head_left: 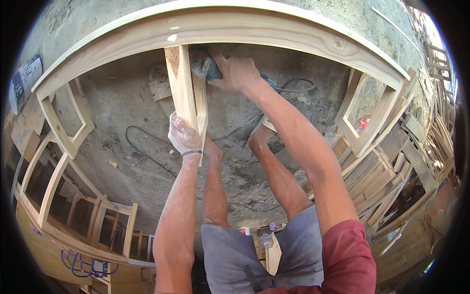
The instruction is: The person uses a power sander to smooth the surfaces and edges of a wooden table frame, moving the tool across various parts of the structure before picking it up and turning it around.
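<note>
A long pale wooden piece of furniture, with a wide top rail [245,27], stretches across the far side in front of me. From its middle a wooden leg frame [182,90] points toward me. My left hand [184,134] is closed around the near end of this frame, dusty with pale powder. My right hand [238,72] grips a corded angle grinder [211,70] with a grey head and blue-green body. The grinder's head is right beside the right side of the leg frame, below the rail. Its working face is hidden, so contact cannot be seen.
A black cord [152,139] winds over the concrete floor [122,112]. Open wooden end frames stand left [66,142] and right [345,125]. Scrap wood [387,181] is piled at right, a chair-like frame [129,230] lies lower left, and a tin can [32,73] sits far left.
</note>
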Available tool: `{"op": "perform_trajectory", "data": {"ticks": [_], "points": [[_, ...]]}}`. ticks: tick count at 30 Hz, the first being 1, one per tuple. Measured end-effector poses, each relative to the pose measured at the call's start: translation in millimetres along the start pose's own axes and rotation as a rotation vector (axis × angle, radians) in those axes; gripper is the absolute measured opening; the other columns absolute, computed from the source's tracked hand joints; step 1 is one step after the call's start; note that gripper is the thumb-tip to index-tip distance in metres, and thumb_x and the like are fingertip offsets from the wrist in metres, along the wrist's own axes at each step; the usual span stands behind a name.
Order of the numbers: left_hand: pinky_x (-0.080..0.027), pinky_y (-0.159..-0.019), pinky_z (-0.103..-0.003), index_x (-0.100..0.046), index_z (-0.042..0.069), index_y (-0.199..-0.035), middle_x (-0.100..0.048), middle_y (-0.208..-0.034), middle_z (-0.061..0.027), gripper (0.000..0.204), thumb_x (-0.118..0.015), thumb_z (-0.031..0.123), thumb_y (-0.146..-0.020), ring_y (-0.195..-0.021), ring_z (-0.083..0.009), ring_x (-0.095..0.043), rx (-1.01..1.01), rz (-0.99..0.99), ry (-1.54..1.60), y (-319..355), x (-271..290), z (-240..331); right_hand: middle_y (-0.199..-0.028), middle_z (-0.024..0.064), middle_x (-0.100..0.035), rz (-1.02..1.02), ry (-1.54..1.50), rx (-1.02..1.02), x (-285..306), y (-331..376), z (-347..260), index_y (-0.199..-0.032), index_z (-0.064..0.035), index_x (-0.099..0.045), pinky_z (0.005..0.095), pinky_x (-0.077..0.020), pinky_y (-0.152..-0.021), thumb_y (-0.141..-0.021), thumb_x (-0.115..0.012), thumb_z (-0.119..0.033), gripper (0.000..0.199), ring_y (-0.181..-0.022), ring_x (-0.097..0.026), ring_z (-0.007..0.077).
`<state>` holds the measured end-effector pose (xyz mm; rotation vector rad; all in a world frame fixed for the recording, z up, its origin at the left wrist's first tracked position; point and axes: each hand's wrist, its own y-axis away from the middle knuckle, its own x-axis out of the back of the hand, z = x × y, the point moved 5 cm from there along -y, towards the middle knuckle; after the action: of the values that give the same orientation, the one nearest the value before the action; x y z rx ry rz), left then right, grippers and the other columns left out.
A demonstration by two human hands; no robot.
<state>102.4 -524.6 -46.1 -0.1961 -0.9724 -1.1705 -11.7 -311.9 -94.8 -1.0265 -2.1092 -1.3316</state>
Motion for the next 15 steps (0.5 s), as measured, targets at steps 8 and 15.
{"op": "perform_trajectory", "data": {"ticks": [8, 15], "points": [[-0.050, -0.077, -0.050, -0.066, -0.002, -0.106, -0.069, -0.089, -0.0261, 0.065, -0.030, 0.052, -0.108, -0.085, -0.0455, -0.068, -0.004, -0.010, 0.028, 0.0, -3.6, -3.7, -0.119, 0.0270, -0.070, 0.224, 0.085, 0.067, 0.3, -18.3, -2.9, -0.161, -0.0161, -0.027, 0.0536, -0.0586, -0.088, -0.083, -0.072, -0.061, 0.101, -0.105, -0.071, 0.0422], [-0.050, -0.078, -0.049, -0.067, -0.003, -0.107, -0.070, -0.091, -0.0259, 0.067, -0.029, 0.053, -0.108, -0.088, -0.0446, -0.068, 0.029, -0.011, 0.024, -1.4, 0.4, -7.3, -0.139, 0.0242, -0.061, 0.167, 0.080, 0.068, 4.1, -27.7, -11.1, -0.160, -0.0145, -0.032, 0.0526, -0.0556, -0.097, -0.084, -0.070, -0.062, 0.097, -0.119, -0.066, 0.0412]]}}
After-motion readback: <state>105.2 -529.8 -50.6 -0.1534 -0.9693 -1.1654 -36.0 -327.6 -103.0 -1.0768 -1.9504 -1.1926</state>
